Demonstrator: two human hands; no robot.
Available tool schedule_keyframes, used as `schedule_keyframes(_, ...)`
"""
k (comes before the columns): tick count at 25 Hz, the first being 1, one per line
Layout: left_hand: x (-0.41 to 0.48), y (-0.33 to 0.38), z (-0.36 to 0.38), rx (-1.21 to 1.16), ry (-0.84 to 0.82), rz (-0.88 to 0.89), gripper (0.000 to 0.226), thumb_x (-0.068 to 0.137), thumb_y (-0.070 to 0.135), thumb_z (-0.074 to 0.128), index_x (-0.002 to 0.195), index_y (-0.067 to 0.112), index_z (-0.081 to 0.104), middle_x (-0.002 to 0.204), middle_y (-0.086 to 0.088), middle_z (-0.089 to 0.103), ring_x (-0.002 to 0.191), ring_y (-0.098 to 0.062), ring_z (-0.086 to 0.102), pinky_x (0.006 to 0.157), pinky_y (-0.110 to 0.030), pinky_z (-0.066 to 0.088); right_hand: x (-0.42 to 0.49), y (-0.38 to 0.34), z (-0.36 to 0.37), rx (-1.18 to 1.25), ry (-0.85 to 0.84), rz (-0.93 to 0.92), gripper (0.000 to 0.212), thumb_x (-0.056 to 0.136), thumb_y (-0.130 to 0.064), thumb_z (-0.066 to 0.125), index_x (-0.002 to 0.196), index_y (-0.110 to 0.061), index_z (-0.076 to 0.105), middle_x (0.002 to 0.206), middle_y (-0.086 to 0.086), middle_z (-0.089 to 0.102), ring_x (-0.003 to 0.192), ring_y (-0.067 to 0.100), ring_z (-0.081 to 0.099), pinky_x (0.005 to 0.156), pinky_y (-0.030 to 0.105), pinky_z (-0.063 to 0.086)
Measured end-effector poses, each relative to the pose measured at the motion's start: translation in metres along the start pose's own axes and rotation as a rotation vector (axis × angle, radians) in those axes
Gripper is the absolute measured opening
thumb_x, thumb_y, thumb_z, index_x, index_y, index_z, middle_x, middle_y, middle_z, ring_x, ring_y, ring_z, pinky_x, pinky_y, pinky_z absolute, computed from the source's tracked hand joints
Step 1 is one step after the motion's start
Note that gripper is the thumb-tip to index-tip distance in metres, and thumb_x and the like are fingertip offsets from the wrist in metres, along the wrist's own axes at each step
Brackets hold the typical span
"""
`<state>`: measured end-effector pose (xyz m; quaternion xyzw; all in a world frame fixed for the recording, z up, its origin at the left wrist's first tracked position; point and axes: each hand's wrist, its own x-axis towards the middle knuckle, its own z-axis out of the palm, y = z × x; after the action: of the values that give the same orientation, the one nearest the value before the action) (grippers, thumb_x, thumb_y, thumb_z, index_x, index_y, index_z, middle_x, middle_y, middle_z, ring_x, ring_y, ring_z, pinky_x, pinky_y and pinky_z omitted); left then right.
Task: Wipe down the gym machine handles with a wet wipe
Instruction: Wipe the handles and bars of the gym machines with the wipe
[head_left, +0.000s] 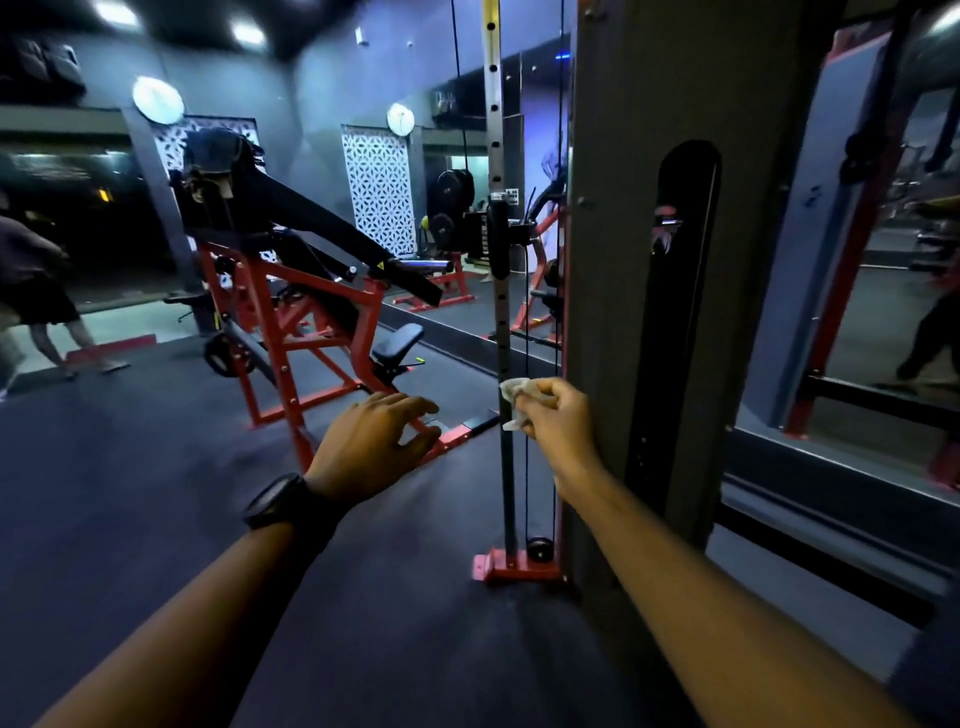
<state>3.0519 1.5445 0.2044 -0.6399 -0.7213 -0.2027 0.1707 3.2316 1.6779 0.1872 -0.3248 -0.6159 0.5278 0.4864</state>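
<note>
White, crumpled wipe (514, 402) sits pinched in the right hand (558, 421), held just in front of the perforated post (502, 322) beside the grey column (623, 260). Left hand (374, 441), watch (280, 501) on its wrist, hovers with fingers loosely spread, holding nothing, near a red machine (283, 332).

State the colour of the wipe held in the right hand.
Off-white: the wet wipe pinched in the right hand shows best in the head view.
</note>
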Motion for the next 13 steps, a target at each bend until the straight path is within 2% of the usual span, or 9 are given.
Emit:
schedule_keyframes(3,0.049,-0.06,0.034,-0.035,0.009,0.006,0.036,0.097,0.046,0.056,0.128,0.028,0.063,0.128,0.008,0.065,0.106,-0.013,0.061,0.085,-0.03,0.05,0.075,0.029,0.049,-0.085,0.034,-0.081,0.004,0.092,-0.019,0.067,0.089,-0.022,0.069,0.082,-0.001,0.07,0.079,0.017,0.068,0.075,0.039,0.061)
schedule_keyframes(6,0.106,-0.115,0.067,-0.057,-0.024,0.023,0.036,0.097,0.048,0.055,0.127,0.03,0.062,0.127,0.009,0.064,0.103,-0.009,0.06,0.084,-0.029,0.05,0.152,0.053,0.088,-0.154,0.071,-0.147,0.006,0.093,-0.022,0.066,0.092,-0.02,0.071,0.086,-0.006,0.073,0.082,0.012,0.07,0.076,0.041,0.062)
schedule_keyframes(8,0.156,-0.154,0.085,-0.067,-0.037,0.037,0.037,0.097,0.048,0.055,0.127,0.029,0.063,0.125,0.008,0.065,0.108,-0.012,0.06,0.087,-0.03,0.049,0.204,0.061,0.112,-0.174,0.131,-0.171,0.006,0.094,-0.02,0.064,0.09,-0.02,0.069,0.084,-0.01,0.071,0.078,0.002,0.068,0.071,0.031,0.061)
schedule_keyframes(10,0.205,-0.186,0.101,-0.077,-0.044,0.076,0.038,0.097,0.047,0.055,0.128,0.026,0.062,0.124,0.006,0.065,0.11,-0.013,0.06,0.088,-0.029,0.047,0.247,0.064,0.133,-0.199,0.196,-0.183,0.007,0.096,-0.016,0.062,0.091,-0.019,0.066,0.08,-0.015,0.065,0.071,-0.007,0.064,0.061,0.018,0.053)
schedule_keyframes(13,0.275,-0.225,0.126,-0.104,-0.009,0.163,0.037,0.097,0.045,0.057,0.127,0.024,0.063,0.125,0.005,0.065,0.112,-0.016,0.058,0.089,-0.032,0.046,0.304,0.076,0.162,-0.293,0.3,-0.236,0.008,0.095,-0.014,0.062,0.092,-0.019,0.066,0.08,-0.013,0.062,0.074,0.002,0.061,0.063,0.02,0.048)
